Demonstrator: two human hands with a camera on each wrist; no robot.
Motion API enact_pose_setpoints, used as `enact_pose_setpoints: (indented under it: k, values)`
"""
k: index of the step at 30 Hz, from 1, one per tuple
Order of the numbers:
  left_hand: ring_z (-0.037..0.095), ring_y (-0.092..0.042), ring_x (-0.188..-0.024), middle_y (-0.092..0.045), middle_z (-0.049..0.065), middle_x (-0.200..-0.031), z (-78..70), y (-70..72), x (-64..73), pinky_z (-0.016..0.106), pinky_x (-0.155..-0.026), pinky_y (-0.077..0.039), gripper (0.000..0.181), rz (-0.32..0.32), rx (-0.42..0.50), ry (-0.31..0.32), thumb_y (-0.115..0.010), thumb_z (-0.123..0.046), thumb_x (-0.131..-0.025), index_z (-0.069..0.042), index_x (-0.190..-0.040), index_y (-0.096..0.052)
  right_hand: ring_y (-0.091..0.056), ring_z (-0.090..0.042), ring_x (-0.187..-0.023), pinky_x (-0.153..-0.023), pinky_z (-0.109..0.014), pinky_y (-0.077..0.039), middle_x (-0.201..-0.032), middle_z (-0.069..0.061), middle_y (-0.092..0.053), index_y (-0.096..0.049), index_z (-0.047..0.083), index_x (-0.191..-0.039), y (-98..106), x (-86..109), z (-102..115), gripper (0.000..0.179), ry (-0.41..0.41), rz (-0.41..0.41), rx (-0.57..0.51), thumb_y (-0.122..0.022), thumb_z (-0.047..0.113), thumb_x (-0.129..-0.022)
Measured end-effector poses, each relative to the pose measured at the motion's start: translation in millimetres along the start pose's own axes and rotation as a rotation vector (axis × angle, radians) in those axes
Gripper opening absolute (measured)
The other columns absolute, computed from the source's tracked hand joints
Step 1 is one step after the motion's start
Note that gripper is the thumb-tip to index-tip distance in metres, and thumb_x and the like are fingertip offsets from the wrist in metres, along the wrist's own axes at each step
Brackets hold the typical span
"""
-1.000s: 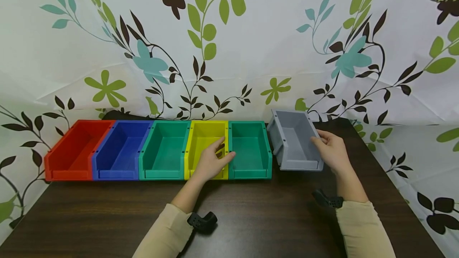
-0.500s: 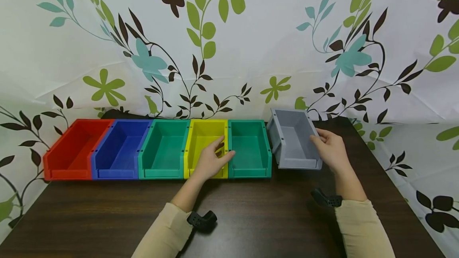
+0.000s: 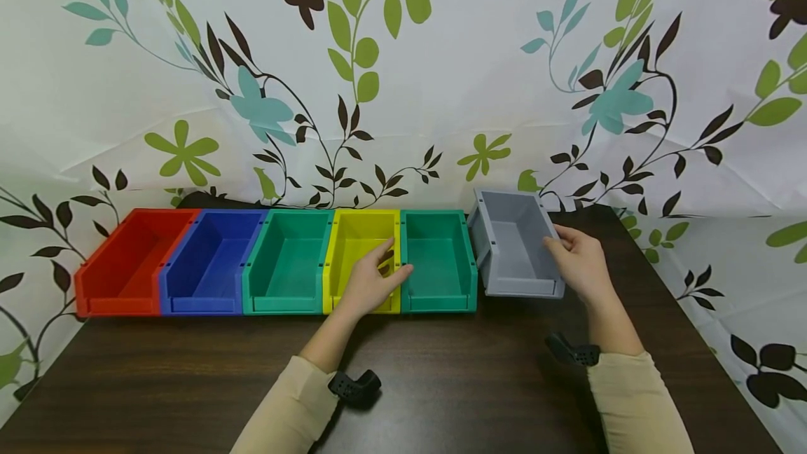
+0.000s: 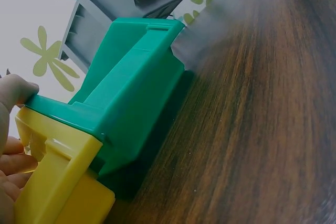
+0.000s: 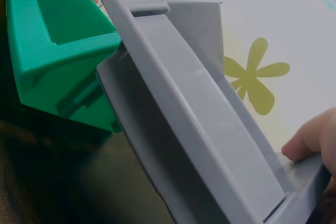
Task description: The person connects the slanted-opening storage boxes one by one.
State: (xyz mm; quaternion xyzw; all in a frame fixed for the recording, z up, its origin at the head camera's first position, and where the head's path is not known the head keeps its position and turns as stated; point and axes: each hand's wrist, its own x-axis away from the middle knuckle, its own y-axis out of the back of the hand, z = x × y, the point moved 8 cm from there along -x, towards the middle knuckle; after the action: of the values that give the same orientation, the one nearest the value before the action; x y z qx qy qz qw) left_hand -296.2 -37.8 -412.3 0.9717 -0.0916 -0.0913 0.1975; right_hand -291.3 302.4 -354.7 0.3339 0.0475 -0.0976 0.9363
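Note:
Low at the row's right end, a grey storage bin (image 3: 520, 240) hangs tilted. My right hand (image 3: 580, 261) grips its right wall, thumb (image 5: 307, 137) over the rim. The grey bin's left side is close against the right green bin (image 3: 439, 261); in the right wrist view they overlap, and I cannot tell whether they touch. My left hand (image 3: 370, 279) pinches the adjoining walls of that green bin and the yellow bin (image 3: 343, 251). Its fingers (image 4: 16, 163) reach into the yellow bin, while the thumb lies on the green rim.
Left of the yellow bin stand another green bin (image 3: 290, 261), a blue bin (image 3: 211, 265) and a red bin (image 3: 129, 272), side by side. Dark wooden table (image 3: 441, 384) lies in front of the row. A leaf-patterned cloth (image 3: 441, 90) hangs close behind the bins.
The grey bin and my right hand have shifted very slightly left toward the green bin. My left hand keeps its place on the yellow and green bins.

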Motion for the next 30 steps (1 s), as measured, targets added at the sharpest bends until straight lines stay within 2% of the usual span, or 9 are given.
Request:
enact_pose_setpoints:
  k: [5, 8, 12, 19, 21, 23, 27, 30]
  values:
    - [0.031, -0.048, -0.129, -0.042, 0.013, -0.146, 1.0, -0.2, -0.2, 0.043, -0.098, -0.046, 0.069, 0.0, -0.001, -0.004, -0.068, -0.03, -0.086, -0.004, -0.143, -0.039, -0.069, -0.028, -0.08, -0.053, -0.019, -0.053, -0.107, -0.03, -0.065, -0.05, -0.01, -0.131, 1, 1.4, 3, 0.049, 0.007, -0.004, 0.013, -0.049, 0.024, -0.096]
    - [0.031, -0.048, -0.129, -0.042, 0.013, -0.146, 1.3, -0.3, 0.0, 0.043, -0.098, -0.046, 0.069, 0.001, 0.004, -0.003, -0.068, -0.03, -0.086, -0.004, -0.143, -0.039, -0.068, -0.019, -0.074, -0.052, -0.018, -0.051, -0.104, -0.029, -0.067, -0.051, -0.01, -0.13, 1, 1.9, 5, 0.047, 0.016, -0.016, 0.044, -0.05, 0.023, -0.095]
    - [0.031, -0.048, -0.129, -0.043, 0.013, -0.146, 1.3, -0.3, -0.1, 0.043, -0.099, -0.045, 0.069, 0.001, 0.01, -0.001, -0.068, -0.03, -0.086, -0.005, -0.143, -0.039, -0.059, -0.007, -0.062, -0.048, -0.02, -0.046, -0.097, -0.026, -0.069, -0.052, -0.009, -0.129, 1, 2.2, 8, 0.046, 0.025, -0.032, 0.084, -0.051, 0.022, -0.095]
    - [0.031, -0.048, -0.129, -0.043, 0.013, -0.146, 1.0, -0.3, -0.2, 0.043, -0.099, -0.045, 0.068, 0.002, 0.012, -0.004, -0.068, -0.03, -0.086, -0.005, -0.143, -0.039, -0.06, -0.004, -0.068, -0.051, -0.017, -0.047, -0.1, -0.026, -0.069, -0.053, -0.008, -0.129, 2, 3.4, 12, 0.045, 0.043, -0.052, 0.087, -0.052, 0.022, -0.094]
    - [0.031, -0.048, -0.129, -0.042, 0.013, -0.146, 0.7, -0.3, -0.1, 0.043, -0.099, -0.045, 0.068, 0.003, 0.014, -0.006, -0.068, -0.029, -0.086, -0.004, -0.143, -0.039, -0.06, -0.007, -0.067, -0.051, -0.019, -0.047, -0.099, -0.026, -0.069, -0.053, -0.007, -0.129, 2, 3.2, 12, 0.045, 0.053, -0.057, 0.105, -0.052, 0.022, -0.094]
    - [0.031, -0.048, -0.129, -0.042, 0.013, -0.146, 0.3, -0.3, -0.2, 0.043, -0.099, -0.045, 0.068, 0.004, 0.015, -0.011, -0.068, -0.029, -0.086, -0.004, -0.143, -0.039, -0.063, -0.015, -0.073, -0.055, -0.023, -0.05, -0.105, -0.027, -0.067, -0.052, -0.006, -0.131, 1, 3.1, 12, 0.046, 0.062, -0.051, 0.127, -0.052, 0.023, -0.095]
    - [0.031, -0.048, -0.129, -0.042, 0.013, -0.146, 0.3, -0.3, -0.3, 0.043, -0.099, -0.046, 0.069, 0.006, 0.011, -0.011, -0.068, -0.03, -0.086, -0.004, -0.143, -0.039, -0.063, -0.036, -0.097, -0.071, -0.043, -0.054, -0.123, -0.029, -0.058, -0.047, -0.003, -0.136, -2, 3.8, 10, 0.053, 0.057, -0.007, 0.153, -0.05, 0.031, -0.096]
    - [0.031, -0.048, -0.129, -0.042, 0.013, -0.147, 0.0, -0.6, 0.3, 0.043, -0.099, -0.046, 0.069, 0.007, 0.006, -0.009, -0.068, -0.031, -0.086, -0.004, -0.143, -0.039, -0.058, -0.043, -0.109, -0.082, -0.054, -0.05, -0.129, -0.029, -0.053, -0.043, -0.002, -0.139, -3, 4.8, 10, 0.059, 0.046, 0.01, 0.17, -0.049, 0.037, -0.096]
